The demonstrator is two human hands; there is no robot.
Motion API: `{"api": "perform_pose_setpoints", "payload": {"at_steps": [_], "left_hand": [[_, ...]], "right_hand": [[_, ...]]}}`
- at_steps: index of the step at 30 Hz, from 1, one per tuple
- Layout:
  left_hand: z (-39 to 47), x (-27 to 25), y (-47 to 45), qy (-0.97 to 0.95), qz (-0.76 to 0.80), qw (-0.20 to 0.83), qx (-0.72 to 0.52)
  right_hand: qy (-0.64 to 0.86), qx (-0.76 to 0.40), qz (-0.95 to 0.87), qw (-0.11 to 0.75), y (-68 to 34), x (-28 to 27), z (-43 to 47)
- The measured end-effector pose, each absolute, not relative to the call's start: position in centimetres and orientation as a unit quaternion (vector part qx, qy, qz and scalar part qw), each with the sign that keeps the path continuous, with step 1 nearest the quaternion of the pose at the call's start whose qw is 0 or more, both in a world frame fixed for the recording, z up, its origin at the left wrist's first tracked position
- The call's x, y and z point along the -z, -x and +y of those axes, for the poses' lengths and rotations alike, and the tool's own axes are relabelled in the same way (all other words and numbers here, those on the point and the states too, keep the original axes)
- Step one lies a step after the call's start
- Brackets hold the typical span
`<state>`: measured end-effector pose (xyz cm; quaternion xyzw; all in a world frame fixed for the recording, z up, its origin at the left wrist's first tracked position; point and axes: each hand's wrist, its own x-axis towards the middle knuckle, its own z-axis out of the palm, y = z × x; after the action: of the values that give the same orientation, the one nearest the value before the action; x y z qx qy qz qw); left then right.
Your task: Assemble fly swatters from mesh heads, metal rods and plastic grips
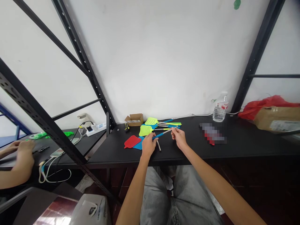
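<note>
A fly swatter handle (158, 135) with a blue section and a thin metal rod slants between my hands above the black table. My left hand (149, 145) pinches its blue part. My right hand (179, 137) has its fingers closed on the metal end. Just beyond my left hand lie a red swatter head (132, 142) and a blue swatter head (139, 144), partly overlapped. A short metal rod (159, 146) lies beside that hand. Farther back, a yellow-green fly swatter (145, 130) rests near a pile of several swatters (151, 121) with yellow-green and blue handles.
An open cardboard box (134, 119) and a small black-and-yellow tool (127, 127) stand behind. Rightward are a blurred item with a red end (212, 134), a water bottle (220, 107) and a carton (276, 118). Black shelf posts frame the table; another person's hands (23, 147) work at left.
</note>
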<state>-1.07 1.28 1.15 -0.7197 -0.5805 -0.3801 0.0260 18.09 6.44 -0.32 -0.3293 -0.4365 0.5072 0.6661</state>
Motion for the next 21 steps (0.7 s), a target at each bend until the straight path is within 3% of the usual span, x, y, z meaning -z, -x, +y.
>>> {"api": "perform_pose_setpoints", "payload": {"at_steps": [15, 21], "left_hand": [[1.17, -1.19, 0.92, 0.741, -0.56, 0.044, 0.369], [1.28, -1.25, 0.86, 0.736, -0.573, 0.065, 0.356]], "right_hand": [[0.371, -0.48, -0.539, 0.584, -17.52, 0.25, 5.8], [0.32, -0.514, -0.457, 0.651, -17.81, 0.11, 6.14]]}}
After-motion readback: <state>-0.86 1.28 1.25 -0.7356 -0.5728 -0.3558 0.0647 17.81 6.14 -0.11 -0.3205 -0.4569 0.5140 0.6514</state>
